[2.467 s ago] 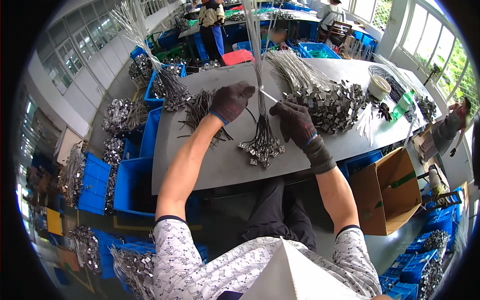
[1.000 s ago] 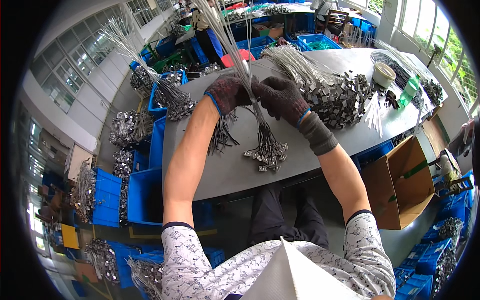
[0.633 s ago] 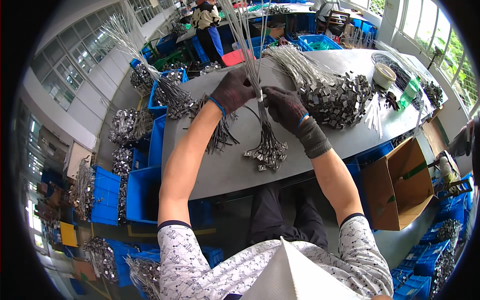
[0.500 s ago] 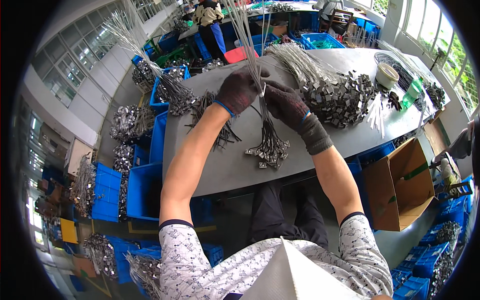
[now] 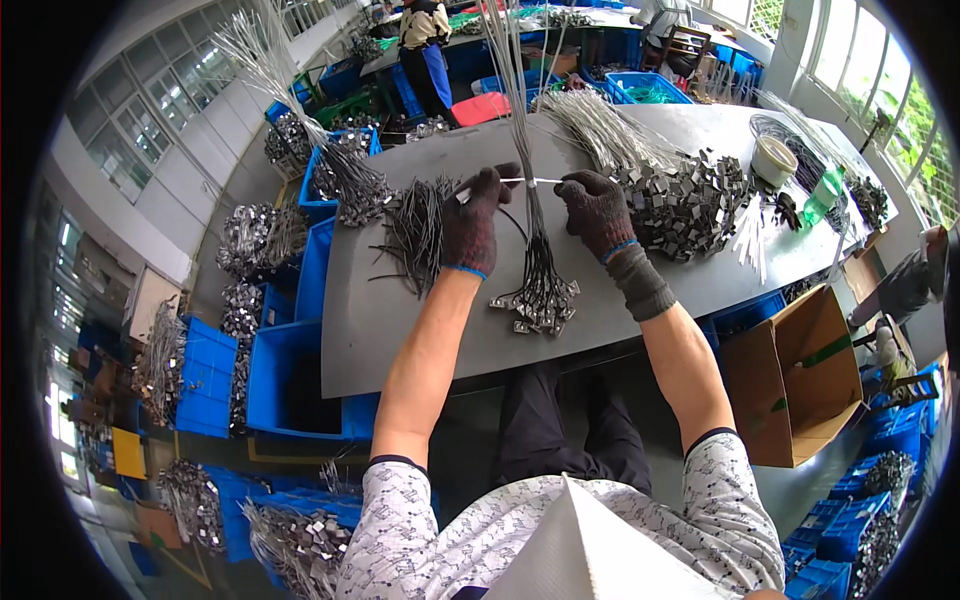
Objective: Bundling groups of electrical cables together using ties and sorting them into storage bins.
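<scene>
A tall bundle of thin metal cables [image 5: 532, 230] stands upright on the grey table [image 5: 400, 330], its square metal end plates [image 5: 535, 305] splayed at the bottom. My left hand [image 5: 472, 218], in a dark glove, and my right hand [image 5: 597, 212], also gloved, each pinch one end of a white cable tie [image 5: 530, 181] stretched level across the bundle. A pile of loose metal plates [image 5: 680, 200] lies just right of my right hand. Dark bundled cables [image 5: 415, 230] lie left of my left hand.
Blue bins [image 5: 285, 370] with cable parts line the table's left side. A white roll [image 5: 773, 160], a green bottle [image 5: 820, 195] and white ties [image 5: 750, 235] sit at the right. An open cardboard box [image 5: 790, 375] stands right of my legs. A person [image 5: 428, 45] works behind.
My hands were close together around the bundle; now they have drawn apart, pulling the white tie straight across the cables.
</scene>
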Action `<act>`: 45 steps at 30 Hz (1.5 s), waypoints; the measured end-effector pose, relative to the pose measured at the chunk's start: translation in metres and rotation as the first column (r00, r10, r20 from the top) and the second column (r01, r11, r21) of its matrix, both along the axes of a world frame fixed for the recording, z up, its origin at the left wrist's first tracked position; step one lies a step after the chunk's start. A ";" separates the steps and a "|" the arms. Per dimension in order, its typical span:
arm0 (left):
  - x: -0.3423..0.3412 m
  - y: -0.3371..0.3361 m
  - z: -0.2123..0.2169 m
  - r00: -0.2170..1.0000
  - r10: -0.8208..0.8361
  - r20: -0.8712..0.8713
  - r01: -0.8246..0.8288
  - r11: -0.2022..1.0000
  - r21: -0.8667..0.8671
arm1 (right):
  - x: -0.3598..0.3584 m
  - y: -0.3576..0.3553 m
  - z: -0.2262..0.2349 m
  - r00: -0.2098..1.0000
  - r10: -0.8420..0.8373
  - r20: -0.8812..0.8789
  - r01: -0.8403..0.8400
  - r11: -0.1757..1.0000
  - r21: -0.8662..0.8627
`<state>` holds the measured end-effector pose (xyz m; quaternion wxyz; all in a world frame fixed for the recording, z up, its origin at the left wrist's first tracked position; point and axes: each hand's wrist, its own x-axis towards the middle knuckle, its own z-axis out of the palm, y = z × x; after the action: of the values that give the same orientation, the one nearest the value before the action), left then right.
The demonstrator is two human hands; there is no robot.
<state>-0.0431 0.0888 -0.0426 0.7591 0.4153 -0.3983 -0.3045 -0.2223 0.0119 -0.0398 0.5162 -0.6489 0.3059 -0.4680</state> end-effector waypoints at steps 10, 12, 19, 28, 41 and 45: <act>0.021 -0.028 0.044 0.823 -0.486 -0.294 0.561 0.776 0.287 | -0.003 -0.011 0.033 0.987 -0.075 -0.144 0.000 0.886 -0.464; 0.017 -0.028 0.053 0.802 -0.565 -0.194 0.591 0.701 0.398 | 0.003 -0.021 0.042 0.972 -0.184 -0.145 0.050 0.768 -0.638; 0.015 -0.040 0.041 0.861 -0.486 -0.152 0.498 0.744 0.446 | -0.007 -0.019 0.053 0.933 0.184 -0.309 -0.295 0.882 -0.367; 0.016 -0.029 0.060 0.876 -0.453 -0.165 0.475 0.757 0.447 | -0.011 0.001 0.055 0.944 0.103 -0.314 -0.219 0.907 -0.359; 0.018 -0.024 0.074 0.604 -0.445 0.661 0.158 0.880 0.448 | -0.011 0.017 0.021 0.902 0.400 0.163 -0.431 0.863 0.263; 0.008 -0.013 0.073 0.232 -0.073 0.970 -0.123 0.987 0.103 | -0.002 0.007 0.015 0.840 0.496 0.220 -0.539 0.812 0.225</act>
<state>-0.0346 0.0761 0.0308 0.3182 0.5793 -0.7505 0.0003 -0.2240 0.0189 -0.0245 0.7315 -0.5912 0.1397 -0.3095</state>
